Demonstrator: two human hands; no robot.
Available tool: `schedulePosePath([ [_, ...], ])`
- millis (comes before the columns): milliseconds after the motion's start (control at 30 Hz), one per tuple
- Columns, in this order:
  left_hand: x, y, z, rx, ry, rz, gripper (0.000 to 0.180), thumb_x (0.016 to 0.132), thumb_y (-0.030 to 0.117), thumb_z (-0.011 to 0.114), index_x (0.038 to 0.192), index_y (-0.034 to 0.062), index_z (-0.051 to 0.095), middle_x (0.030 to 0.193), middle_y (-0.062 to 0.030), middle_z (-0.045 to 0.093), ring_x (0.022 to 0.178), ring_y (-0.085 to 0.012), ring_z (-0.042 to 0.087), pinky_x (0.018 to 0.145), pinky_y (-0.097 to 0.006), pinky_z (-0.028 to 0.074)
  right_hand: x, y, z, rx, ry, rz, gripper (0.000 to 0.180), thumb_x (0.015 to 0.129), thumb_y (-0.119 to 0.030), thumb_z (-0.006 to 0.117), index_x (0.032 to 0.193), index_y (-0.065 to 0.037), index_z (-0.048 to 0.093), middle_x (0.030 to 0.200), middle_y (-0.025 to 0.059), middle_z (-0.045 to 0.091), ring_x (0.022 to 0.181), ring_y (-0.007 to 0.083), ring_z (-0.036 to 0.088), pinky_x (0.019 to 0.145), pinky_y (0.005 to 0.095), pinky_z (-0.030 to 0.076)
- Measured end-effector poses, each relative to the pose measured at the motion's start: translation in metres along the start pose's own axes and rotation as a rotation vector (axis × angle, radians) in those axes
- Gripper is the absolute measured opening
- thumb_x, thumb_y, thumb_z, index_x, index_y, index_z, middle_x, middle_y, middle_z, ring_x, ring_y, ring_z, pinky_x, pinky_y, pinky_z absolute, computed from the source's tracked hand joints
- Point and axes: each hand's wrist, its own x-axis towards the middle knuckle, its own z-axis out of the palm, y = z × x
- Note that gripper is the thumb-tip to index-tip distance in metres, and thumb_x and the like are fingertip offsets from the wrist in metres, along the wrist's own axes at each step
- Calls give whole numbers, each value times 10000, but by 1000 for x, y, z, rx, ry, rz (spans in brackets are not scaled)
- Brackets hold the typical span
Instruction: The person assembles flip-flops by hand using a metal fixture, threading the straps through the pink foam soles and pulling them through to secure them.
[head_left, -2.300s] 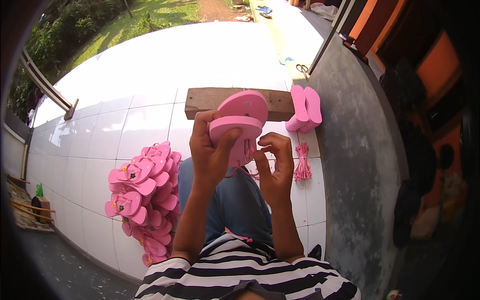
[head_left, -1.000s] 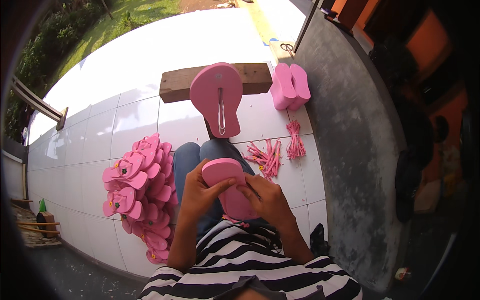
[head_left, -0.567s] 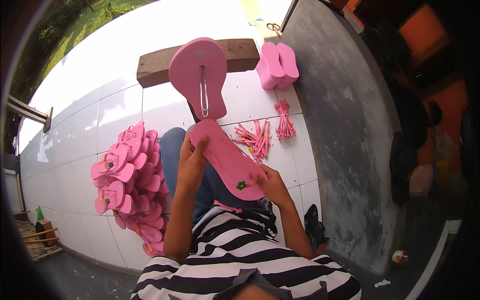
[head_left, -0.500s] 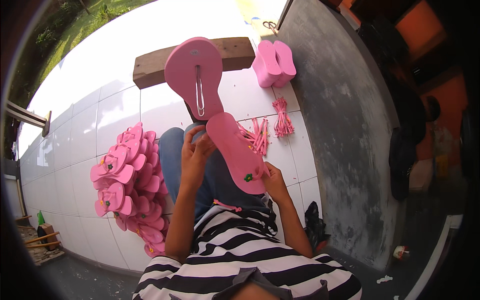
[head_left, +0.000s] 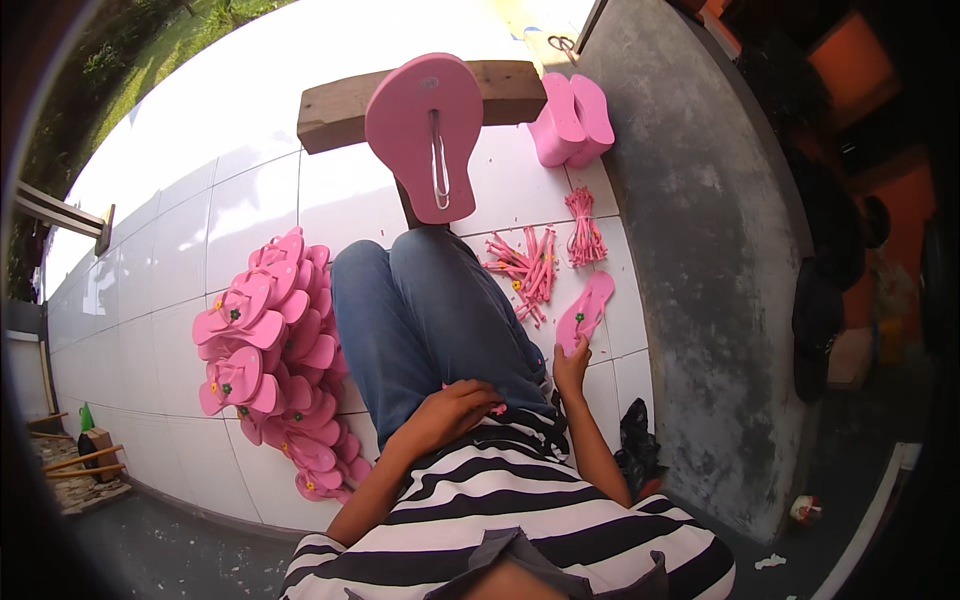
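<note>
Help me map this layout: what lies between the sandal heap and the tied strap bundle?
In the head view, the jeans-clad legs and the loose pink straps lie between them.

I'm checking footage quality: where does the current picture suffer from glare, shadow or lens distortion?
In the head view, the far floor is washed out white; the picture's right side sinks into deep shadow; the edges of the grey surface look bowed, while the pink sandal in the right hand reads clearly.

Sandal pile (head_left: pixel 262 328) left of legs (head_left: pixel 375 320); beam (head_left: pixel 335 118) ahead, sole (head_left: pixel 412 118) before it; right: loose straps (head_left: pixel 541 268), strap bundle (head_left: pixel 586 236) beyond, stacked soles (head_left: pixel 560 130) farthest; sandal (head_left: pixel 592 298) in right hand (head_left: pixel 573 366), near bundle
</note>
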Motion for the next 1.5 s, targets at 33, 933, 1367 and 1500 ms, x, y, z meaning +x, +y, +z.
schedulePosePath([
  [33,-1,-3,-4,33,-91,-33,248,866,80,674,1113,87,677,1109,-76,656,1015,-280,624,849,-371,518,1,-18,0,130,-40,19,514,899,-222,645,1328,-20,446,1241,217,523,1120,343,534,986,448,428],
  [933,-16,51,-101,-415,158,124,275,802,42,756,1049,-12,647,909,-117,691,837,-205,678,796,-341,536,-50,-307,-37,1390,-1419,637,402,1015,-381,535,1224,-43,594,982,58,685,843,171,693,690,286,557],
  [1367,65,24,-77,-304,856,24,203,962,83,631,1137,-12,589,1088,-74,590,892,-114,602,710,-237,501,-28,-343,-103,416,-635,-641,290,957,-184,633,1151,31,642,981,188,681,777,206,689,677,293,528],
  [1500,75,14,-75,-565,853,-56,143,968,85,621,1058,-24,603,992,-58,623,843,-116,622,678,-237,515,-36,-333,-132,176,-479,-762,269,940,-156,656,1169,-17,661,1019,147,689,859,182,677,705,294,526],
])
